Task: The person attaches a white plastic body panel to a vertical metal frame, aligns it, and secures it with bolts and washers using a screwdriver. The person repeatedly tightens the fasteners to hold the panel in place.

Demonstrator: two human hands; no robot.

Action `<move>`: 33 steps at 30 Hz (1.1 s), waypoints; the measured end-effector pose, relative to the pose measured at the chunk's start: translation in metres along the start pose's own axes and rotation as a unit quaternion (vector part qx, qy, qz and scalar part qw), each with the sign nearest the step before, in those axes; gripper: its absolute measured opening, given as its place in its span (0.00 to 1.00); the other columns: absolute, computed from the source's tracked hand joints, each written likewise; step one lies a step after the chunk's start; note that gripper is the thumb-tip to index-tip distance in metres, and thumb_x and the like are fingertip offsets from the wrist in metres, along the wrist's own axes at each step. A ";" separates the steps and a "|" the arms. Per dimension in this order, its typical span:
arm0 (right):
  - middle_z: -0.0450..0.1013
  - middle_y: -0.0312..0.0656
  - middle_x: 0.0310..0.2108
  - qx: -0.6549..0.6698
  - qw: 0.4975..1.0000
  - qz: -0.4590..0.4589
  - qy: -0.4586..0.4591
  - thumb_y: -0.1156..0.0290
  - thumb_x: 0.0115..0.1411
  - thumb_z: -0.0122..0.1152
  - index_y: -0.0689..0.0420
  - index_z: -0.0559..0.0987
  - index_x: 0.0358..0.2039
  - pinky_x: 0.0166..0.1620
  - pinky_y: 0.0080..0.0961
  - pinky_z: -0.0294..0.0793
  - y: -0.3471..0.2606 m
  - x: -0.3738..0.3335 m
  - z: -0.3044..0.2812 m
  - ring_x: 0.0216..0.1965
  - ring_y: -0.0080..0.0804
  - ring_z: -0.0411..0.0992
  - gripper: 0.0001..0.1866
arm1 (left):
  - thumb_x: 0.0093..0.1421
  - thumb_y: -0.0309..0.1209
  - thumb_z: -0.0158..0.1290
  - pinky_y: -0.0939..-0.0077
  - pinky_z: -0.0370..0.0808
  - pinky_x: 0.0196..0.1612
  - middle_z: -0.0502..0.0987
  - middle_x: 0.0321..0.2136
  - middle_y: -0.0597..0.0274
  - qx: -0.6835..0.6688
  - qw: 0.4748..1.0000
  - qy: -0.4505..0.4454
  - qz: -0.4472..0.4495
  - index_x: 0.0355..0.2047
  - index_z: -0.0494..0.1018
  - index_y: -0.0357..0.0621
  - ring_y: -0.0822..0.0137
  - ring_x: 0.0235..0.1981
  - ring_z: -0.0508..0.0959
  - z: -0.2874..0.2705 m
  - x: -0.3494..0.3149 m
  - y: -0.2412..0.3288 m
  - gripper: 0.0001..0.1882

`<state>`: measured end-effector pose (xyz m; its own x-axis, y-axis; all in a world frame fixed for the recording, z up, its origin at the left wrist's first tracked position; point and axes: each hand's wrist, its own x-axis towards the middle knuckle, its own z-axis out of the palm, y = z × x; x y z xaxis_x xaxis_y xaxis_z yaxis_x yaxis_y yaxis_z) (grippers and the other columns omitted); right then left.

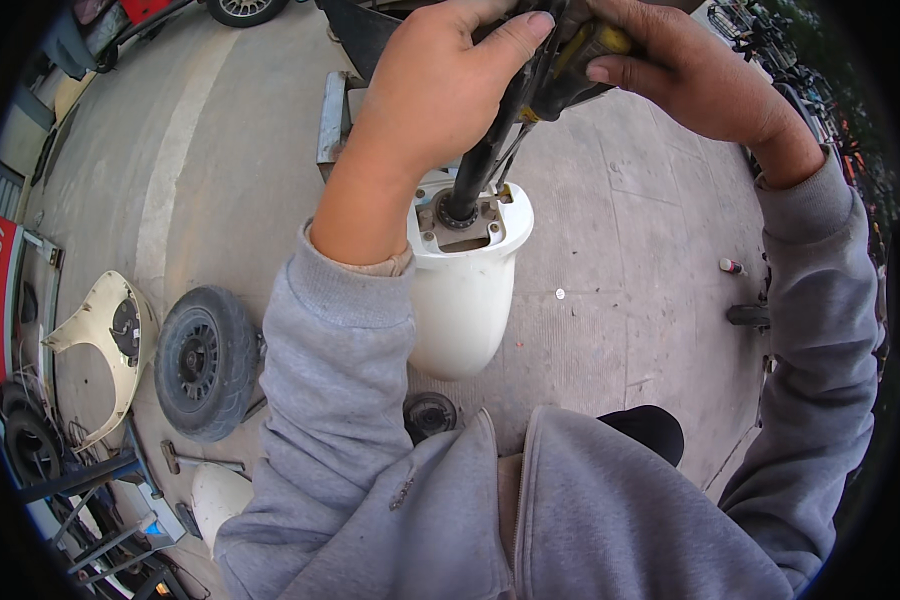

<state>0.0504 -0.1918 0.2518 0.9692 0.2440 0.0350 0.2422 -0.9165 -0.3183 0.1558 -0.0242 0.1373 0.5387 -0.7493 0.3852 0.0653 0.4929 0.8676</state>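
A black steering tube [481,160] rises from the metal bracket on top of a white front fender [462,310]. Near the upper edge, my left hand [440,85] is closed around the tube's upper part, its thumb lying along it. Right beside it, my right hand [695,75] grips a black-and-yellow handle [575,75] that looks like a screwdriver's, thumb pressed on its side. Thin rods or cables run down next to the tube toward the bracket. The fingertips of both hands are partly cut off by the upper edge.
On the concrete floor to the left lie a wheel with a tyre [205,362], a cream body panel [120,385] and a hammer [205,460]. A metal frame [334,125] stands beyond my left forearm. A small bottle [732,266] lies at right; parked vehicles line the right rim.
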 end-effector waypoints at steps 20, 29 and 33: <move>0.81 0.44 0.38 0.029 0.993 0.111 0.020 0.64 0.68 0.64 0.60 0.71 0.54 0.45 0.33 0.78 -0.012 0.009 0.010 0.40 0.40 0.81 0.20 | 0.73 0.28 0.49 0.77 0.79 0.36 0.81 0.34 0.63 0.004 1.000 -0.018 -0.023 0.60 0.72 0.33 0.73 0.31 0.80 -0.002 -0.001 0.007 0.18; 0.81 0.46 0.39 -0.117 0.985 0.129 -0.005 0.66 0.67 0.65 0.61 0.70 0.55 0.44 0.34 0.78 -0.001 -0.002 0.002 0.39 0.41 0.81 0.21 | 0.73 0.28 0.50 0.78 0.78 0.37 0.81 0.37 0.63 0.036 0.998 -0.023 -0.039 0.60 0.71 0.33 0.74 0.33 0.80 -0.004 -0.003 0.011 0.19; 0.81 0.48 0.36 -0.095 0.987 0.131 -0.001 0.64 0.67 0.65 0.59 0.71 0.55 0.42 0.36 0.78 -0.008 0.003 0.009 0.38 0.45 0.81 0.22 | 0.72 0.27 0.50 0.80 0.78 0.37 0.81 0.37 0.64 0.018 1.000 -0.020 -0.015 0.60 0.71 0.33 0.75 0.34 0.79 -0.004 0.001 0.005 0.19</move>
<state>0.0512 -0.1813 0.2463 0.9996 -0.0093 -0.0273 -0.0129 -0.9910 -0.1335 0.1599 -0.0207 0.1410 0.5032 -0.7806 0.3708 0.0493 0.4543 0.8895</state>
